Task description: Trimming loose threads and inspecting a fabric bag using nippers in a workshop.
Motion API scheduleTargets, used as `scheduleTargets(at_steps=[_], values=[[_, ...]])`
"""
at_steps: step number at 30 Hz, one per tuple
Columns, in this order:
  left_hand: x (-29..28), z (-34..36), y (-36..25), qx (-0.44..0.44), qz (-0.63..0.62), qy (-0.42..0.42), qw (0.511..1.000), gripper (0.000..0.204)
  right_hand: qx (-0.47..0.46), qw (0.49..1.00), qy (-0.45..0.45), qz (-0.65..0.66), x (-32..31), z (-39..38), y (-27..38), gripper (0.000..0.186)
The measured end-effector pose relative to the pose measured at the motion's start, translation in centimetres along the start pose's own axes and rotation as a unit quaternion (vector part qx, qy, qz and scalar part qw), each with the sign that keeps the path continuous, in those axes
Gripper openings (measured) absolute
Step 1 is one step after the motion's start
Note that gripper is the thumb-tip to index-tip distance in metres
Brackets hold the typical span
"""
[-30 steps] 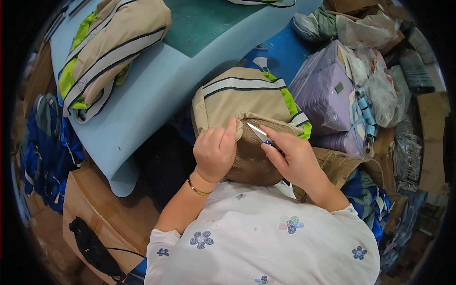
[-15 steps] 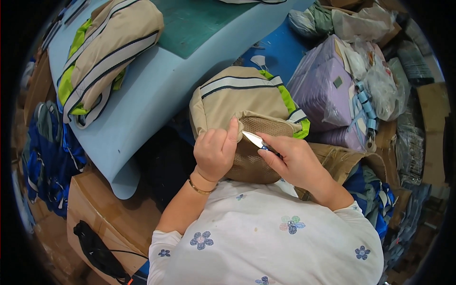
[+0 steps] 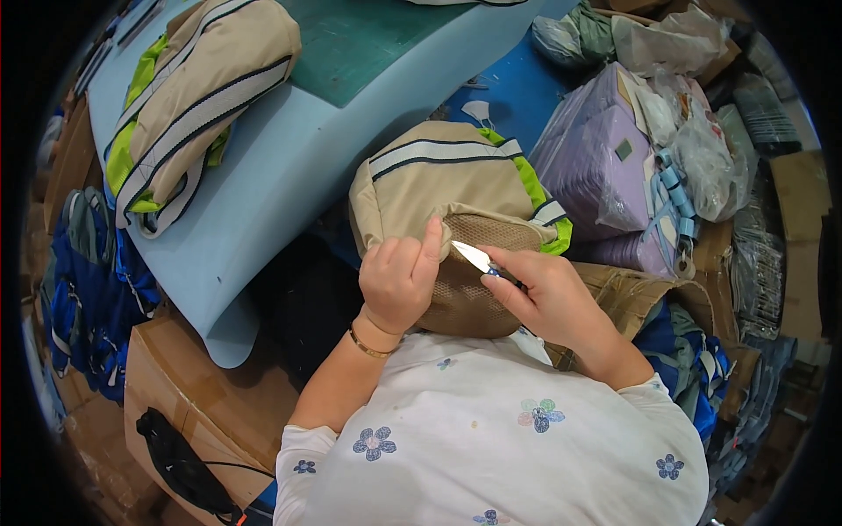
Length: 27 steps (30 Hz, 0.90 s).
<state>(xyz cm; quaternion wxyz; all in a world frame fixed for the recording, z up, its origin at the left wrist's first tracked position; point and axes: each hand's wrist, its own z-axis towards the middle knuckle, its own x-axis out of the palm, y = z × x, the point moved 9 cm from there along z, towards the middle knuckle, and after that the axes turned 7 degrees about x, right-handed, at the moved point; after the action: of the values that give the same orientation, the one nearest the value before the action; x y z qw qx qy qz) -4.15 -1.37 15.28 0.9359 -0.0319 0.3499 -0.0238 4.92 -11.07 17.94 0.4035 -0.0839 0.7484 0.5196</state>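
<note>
A beige backpack [image 3: 456, 191] with lime-green trim, brown mesh and a navy-edged white band sits between the desk [image 3: 189, 254] and the person's floral shirt [image 3: 478, 425], long axis running away, mesh end nearest. The left hand [image 3: 399, 276] pinches its edge; the right hand's [image 3: 545, 294] grip closes round thread snips [image 3: 472, 256], blades pointing up-left. An open carton [image 3: 636, 289] holds blue-and-grey fabric [image 3: 680, 359].
</note>
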Motion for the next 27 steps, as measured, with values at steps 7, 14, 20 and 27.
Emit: scheduleTargets(at_steps=[7,14,20,27], values=[[0.0,-0.1,-0.1,0.001,-0.010,0.001,1.000,0.041,0.006,1.000,0.003,-0.008,0.2,0.1,0.4,0.033],[-0.1,-0.3,0.8,-0.048,-0.051,0.003,0.998,0.045,0.009,0.997,-0.064,-0.053,-1.1,0.1,-0.2,0.032],[0.1,-1.0,3.1,-0.154,-0.178,-0.028,0.971,0.048,-0.120,0.971,-0.155,-0.139,-2.7,0.9,1.2,0.032],[0.1,-0.6,2.3,-0.124,-0.143,0.001,0.982,0.056,-0.223,0.948,-0.113,-0.196,-2.3,1.2,4.2,0.039]])
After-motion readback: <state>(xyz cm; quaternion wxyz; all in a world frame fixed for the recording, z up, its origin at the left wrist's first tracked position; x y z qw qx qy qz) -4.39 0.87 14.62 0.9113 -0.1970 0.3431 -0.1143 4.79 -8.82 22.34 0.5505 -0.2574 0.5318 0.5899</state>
